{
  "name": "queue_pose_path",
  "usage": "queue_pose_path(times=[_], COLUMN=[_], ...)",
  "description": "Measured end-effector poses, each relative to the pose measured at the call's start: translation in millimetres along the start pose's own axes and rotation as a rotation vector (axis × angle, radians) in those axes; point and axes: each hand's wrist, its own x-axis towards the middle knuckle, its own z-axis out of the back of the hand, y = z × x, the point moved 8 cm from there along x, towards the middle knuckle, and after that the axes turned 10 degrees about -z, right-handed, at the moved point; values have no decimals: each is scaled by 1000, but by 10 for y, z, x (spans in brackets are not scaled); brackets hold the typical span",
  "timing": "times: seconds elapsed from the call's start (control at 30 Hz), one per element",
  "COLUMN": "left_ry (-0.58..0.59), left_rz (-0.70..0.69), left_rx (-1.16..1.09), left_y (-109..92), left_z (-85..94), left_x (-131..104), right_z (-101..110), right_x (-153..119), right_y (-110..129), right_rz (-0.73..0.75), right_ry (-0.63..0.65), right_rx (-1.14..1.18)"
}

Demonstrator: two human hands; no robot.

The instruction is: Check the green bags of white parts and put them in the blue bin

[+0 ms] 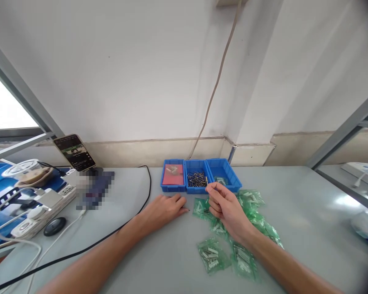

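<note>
My right hand (pixel 225 206) is closed in a pinch in front of the blue bins, its fingertips on a small screw (pixel 206 179) that points up with a brass-like glint. Behind it, the middle blue bin (pixel 197 190) holds a heap of loose metal screws (pixel 196 179). On the grey table lies my left hand (pixel 164 210), palm down, fingers loosely bent and apart, with nothing visible in them. Green-tinted clear bags (pixel 213 255) of white plugs and screws lie around and under my right hand; my forearm hides some.
The left blue bin (pixel 173 188) contains a red sheet and a small clear bag; the right one (pixel 231 179) has a small bag inside. A black cable (pixel 110 237) runs beneath my left forearm. Further left are a phone (pixel 75 153), power strip (pixel 27 226), drink cup (pixel 23 168) and black mouse-like object (pixel 54 226).
</note>
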Motion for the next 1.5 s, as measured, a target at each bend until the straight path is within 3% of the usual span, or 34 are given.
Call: queue_pose_path(times=[0.23,0.4,0.5,0.67,0.77,0.83,0.97,1.07,1.5], left_ry=[-89,-117,-109,-87,-78,-71,-64,-73,-78], left_rz=[-3,-16,12,71,67,66,55,46,-23], left_rx=[-80,-125,-171,-233,-222,-213,-193,-147,-7], left_y=[-1,-1,27,79,76,74,64,52,-26], left_z=[24,50,47,-6,-19,-17,-9,-10,45], left_x=[-4,-10,-13,-26,-29,-28,-19,-11,13], right_z=[75,-16,-46,-75,-74,-48,-66,-122,-78], right_x=[18,-60,-62,7,18,10,-85,-131,-39], right_y=[99,122,102,-33,-73,-46,89,83,30], right_rz=[193,312,283,40,-27,26,287,344,208], right_ry=[-130,-118,-79,89,125,76,-67,-66,-6], right_rx=[-418,-654,-627,-313,-223,-318,-700,-829,-606])
